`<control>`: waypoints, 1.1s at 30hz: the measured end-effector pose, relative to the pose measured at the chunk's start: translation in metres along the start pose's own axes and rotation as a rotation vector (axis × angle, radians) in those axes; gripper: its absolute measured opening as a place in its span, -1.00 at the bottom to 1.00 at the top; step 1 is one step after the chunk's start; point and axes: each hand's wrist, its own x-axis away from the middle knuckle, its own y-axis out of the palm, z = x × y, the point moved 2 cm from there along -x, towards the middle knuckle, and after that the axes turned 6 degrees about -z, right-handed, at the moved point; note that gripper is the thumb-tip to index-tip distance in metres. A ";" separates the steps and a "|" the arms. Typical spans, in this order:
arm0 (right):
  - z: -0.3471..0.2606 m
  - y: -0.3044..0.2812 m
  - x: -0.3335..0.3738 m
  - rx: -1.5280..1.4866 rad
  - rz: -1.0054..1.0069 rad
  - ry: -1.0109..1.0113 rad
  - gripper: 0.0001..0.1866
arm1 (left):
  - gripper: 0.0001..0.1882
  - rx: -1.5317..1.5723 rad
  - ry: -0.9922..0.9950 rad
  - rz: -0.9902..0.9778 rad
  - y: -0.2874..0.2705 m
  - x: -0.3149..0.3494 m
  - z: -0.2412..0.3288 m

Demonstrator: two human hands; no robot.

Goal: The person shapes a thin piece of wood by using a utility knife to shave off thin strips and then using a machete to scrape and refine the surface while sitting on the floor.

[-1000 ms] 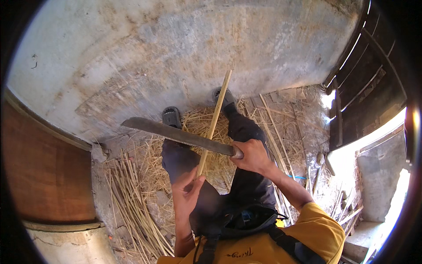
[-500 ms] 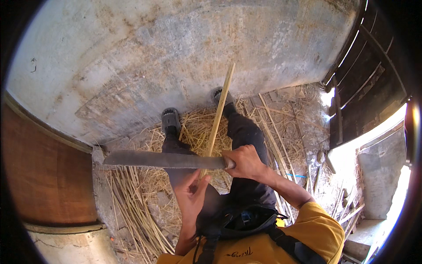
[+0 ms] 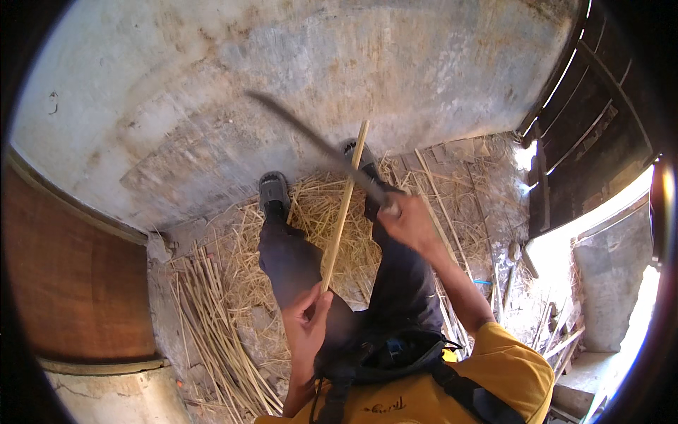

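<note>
Shed-like workspace: stained wall (image 3: 367,63), dark planks (image 3: 597,127), shavings (image 3: 311,196) underfoot.

We pinch the thumb (image 3: 322,311) and fingers (image 3: 301,304) of our left hand (image 3: 308,324) together, left forearm (image 3: 299,385) pointing nearly straight forward. Our right hand (image 3: 412,222), farther out, is curled like a fist, the right forearm (image 3: 462,288) slanting forward and inward.

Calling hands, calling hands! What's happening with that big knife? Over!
Left hand: pinching pale strip's lower end. Right hand: gripping big knife. Blade slants across strip, contact unclear. Shavings around feet.
</note>
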 end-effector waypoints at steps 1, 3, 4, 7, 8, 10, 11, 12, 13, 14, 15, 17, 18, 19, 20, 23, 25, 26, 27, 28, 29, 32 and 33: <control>0.006 -0.005 -0.004 -0.078 0.071 0.075 -0.85 | -0.69 0.004 -0.036 -0.006 0.002 0.001 -0.005; 0.002 -0.004 0.002 -0.094 0.042 0.027 -0.84 | -0.69 0.011 -0.057 -0.009 0.005 -0.004 -0.003; -0.002 -0.002 0.009 -0.112 0.012 -0.017 -0.83 | -0.69 0.057 -0.086 -0.032 0.006 -0.007 0.002; -0.025 0.021 0.040 -0.005 -0.145 -0.096 -0.82 | -0.69 0.135 -0.150 -0.089 0.013 -0.016 0.006; -0.031 0.025 0.046 0.049 -0.269 -0.115 -0.82 | -0.70 0.160 -0.183 -0.114 0.014 -0.017 0.007; -0.030 0.029 0.049 0.052 -0.283 -0.115 -0.80 | -0.70 0.152 -0.177 -0.128 0.014 -0.018 0.003; -0.030 0.029 0.048 0.070 -0.292 -0.119 -0.78 | -0.70 0.156 -0.158 -0.144 0.014 -0.018 0.002; -0.026 0.030 0.045 0.068 -0.290 -0.115 -0.78 | -0.70 0.153 -0.159 -0.147 0.014 -0.016 0.004; -0.020 0.030 0.038 0.024 -0.214 -0.099 -0.77 | -0.70 0.118 -0.178 -0.120 0.013 -0.012 0.008; -0.013 0.029 0.031 -0.014 -0.137 -0.085 -0.75 | -0.70 0.086 -0.194 -0.092 0.013 -0.009 0.010; -0.005 0.030 0.023 -0.021 -0.138 -0.035 -0.71 | -0.70 0.087 -0.192 -0.096 0.013 -0.008 0.007; -0.003 0.034 0.021 -0.014 -0.151 -0.045 -0.72 | -0.70 0.062 -0.142 -0.068 0.012 -0.011 0.000; -0.006 0.035 0.020 -0.010 -0.165 -0.057 -0.72 | -0.70 0.063 -0.137 -0.069 0.011 -0.011 0.001; -0.012 0.035 0.026 -0.029 -0.164 -0.118 -0.72 | -0.70 0.063 -0.154 -0.056 0.011 -0.011 0.001; -0.018 0.037 0.034 -0.032 -0.168 -0.120 -0.72 | -0.70 0.062 -0.181 -0.039 0.010 -0.008 0.000; -0.027 0.036 0.044 0.114 -0.317 -0.188 -0.72 | -0.66 0.039 -0.103 -0.062 0.015 -0.006 -0.011; -0.018 0.034 0.031 0.083 -0.262 -0.167 -0.73 | -0.67 -0.004 -0.090 -0.051 0.011 0.001 -0.008; -0.012 0.031 0.022 0.058 -0.194 -0.150 -0.73 | -0.67 -0.046 -0.061 -0.043 0.009 0.001 -0.005; -0.003 0.030 0.013 0.013 -0.170 -0.073 -0.73 | -0.67 -0.045 -0.056 -0.046 0.008 0.002 -0.005; -0.002 0.030 0.013 0.016 -0.165 -0.073 -0.73 | -0.66 -0.038 -0.081 -0.040 0.007 0.004 -0.006; -0.006 0.028 0.012 -0.001 -0.190 -0.067 -0.76 | -0.66 -0.033 -0.105 -0.032 0.006 0.004 -0.006; -0.025 0.030 0.024 0.027 -0.273 -0.123 -0.79 | -0.73 0.026 -0.176 -0.026 0.005 0.002 -0.001; -0.029 0.033 0.029 0.072 -0.335 -0.185 -0.80 | -0.73 0.026 -0.176 -0.024 0.005 0.002 -0.004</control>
